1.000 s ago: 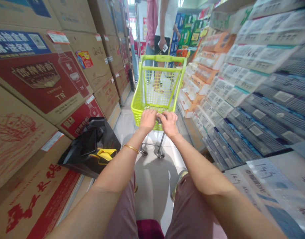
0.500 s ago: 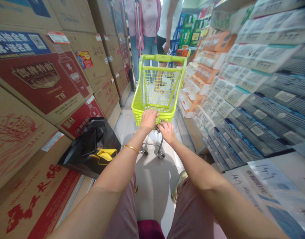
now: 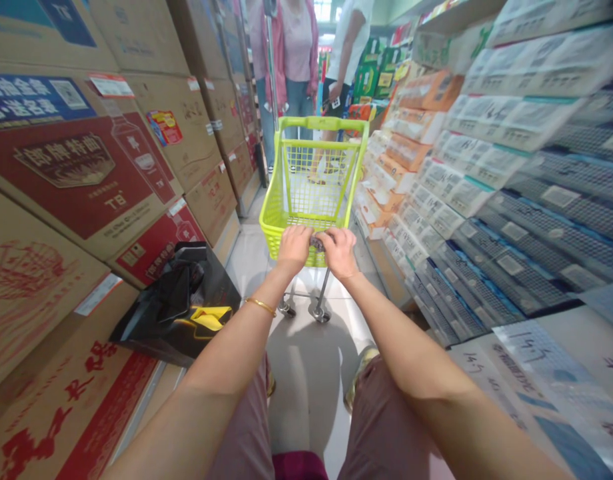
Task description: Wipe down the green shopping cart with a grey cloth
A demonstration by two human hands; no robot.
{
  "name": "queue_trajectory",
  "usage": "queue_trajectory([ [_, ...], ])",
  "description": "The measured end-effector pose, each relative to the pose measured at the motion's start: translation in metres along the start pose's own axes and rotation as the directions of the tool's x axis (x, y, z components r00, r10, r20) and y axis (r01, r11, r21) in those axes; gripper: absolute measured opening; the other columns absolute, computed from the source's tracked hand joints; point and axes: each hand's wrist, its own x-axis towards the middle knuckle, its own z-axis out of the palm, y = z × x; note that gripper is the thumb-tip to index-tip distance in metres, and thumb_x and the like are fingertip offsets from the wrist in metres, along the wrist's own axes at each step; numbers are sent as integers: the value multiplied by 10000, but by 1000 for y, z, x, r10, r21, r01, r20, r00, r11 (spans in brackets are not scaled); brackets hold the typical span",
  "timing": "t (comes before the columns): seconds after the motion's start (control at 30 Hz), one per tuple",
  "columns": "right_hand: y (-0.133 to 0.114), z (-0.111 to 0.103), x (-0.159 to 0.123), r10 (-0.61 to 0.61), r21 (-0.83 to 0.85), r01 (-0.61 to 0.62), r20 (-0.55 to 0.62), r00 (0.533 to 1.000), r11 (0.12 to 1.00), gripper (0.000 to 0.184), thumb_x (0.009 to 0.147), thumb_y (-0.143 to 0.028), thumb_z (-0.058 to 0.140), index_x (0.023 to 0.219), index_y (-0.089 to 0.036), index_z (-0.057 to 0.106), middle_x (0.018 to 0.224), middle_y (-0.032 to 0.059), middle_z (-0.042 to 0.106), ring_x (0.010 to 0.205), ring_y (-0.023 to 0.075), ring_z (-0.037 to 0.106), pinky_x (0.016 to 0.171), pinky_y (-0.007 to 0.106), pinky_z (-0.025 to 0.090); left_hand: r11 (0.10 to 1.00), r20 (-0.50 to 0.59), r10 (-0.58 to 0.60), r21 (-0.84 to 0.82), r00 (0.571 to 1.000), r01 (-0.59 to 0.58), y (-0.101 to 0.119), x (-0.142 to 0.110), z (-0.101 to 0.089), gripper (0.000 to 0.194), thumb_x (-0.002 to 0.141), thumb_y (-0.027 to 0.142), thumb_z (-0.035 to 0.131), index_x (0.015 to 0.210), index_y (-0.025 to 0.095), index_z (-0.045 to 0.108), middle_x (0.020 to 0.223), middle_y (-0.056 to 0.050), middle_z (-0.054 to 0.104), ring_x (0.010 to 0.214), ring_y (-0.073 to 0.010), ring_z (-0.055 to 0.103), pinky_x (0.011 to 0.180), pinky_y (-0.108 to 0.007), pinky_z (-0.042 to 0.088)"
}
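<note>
A yellow-green shopping cart (image 3: 314, 160) stands upright in the aisle in front of my knees. Just at its near rim, my left hand (image 3: 295, 245) and my right hand (image 3: 339, 251) come together, fingers curled and closed. Between their fingertips shows a small dark, purplish object (image 3: 317, 243), mostly covered by the fingers, so its kind is unclear. Whether the hands rest on the cart's rim, I cannot tell. The cart's basket shows no goods through its mesh. A gold bracelet (image 3: 260, 306) circles my left wrist.
A black bag (image 3: 181, 300) with a yellow patch sits at my left, before stacked cartons (image 3: 76, 167). Packs of tissue (image 3: 511, 127) and orange packs (image 3: 411, 127) line the right side. Beyond the cart, people (image 3: 299, 67) stand in the aisle.
My right hand has risen slightly and turned, with the small dark object now showing between both hands. My left hand has shifted slightly left and down. The view has tilted a little.
</note>
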Motion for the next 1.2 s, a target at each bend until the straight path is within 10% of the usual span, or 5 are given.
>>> queue_trajectory([
  [0.37, 2, 21, -29, -123, 5, 124, 162, 979, 992, 234, 879, -204, 487, 1045, -269, 638, 1036, 65, 584, 976, 198, 402, 837, 325, 303, 1000, 14, 7, 2, 1000, -7, -1, 2, -4, 258, 933, 280, 354, 936, 203, 600, 908, -78, 615, 916, -218, 519, 830, -347, 354],
  [0.7, 2, -23, 9, -13, 42, 16, -65, 998, 999, 298, 884, -159, 421, 1053, -276, 638, 1025, 57, 539, 987, 195, 404, 896, 337, 325, 992, 59, 123, -48, 991, -121, -10, 0, -13, 273, 907, 210, 383, 1095, 210, 580, 1029, -70, 630, 966, -203, 536, 852, -335, 383],
  [1.2, 26, -40, 24, 73, 50, -79, 111, 991, 996, 308, 903, -148, 348, 1090, -228, 579, 1088, 64, 546, 995, 212, 382, 864, 343, 338, 997, 4, -69, 46, 998, 69, -32, 2, -15, 350, 937, 281, 297, 836, 166, 613, 866, -96, 649, 866, -221, 554, 829, -368, 380],
])
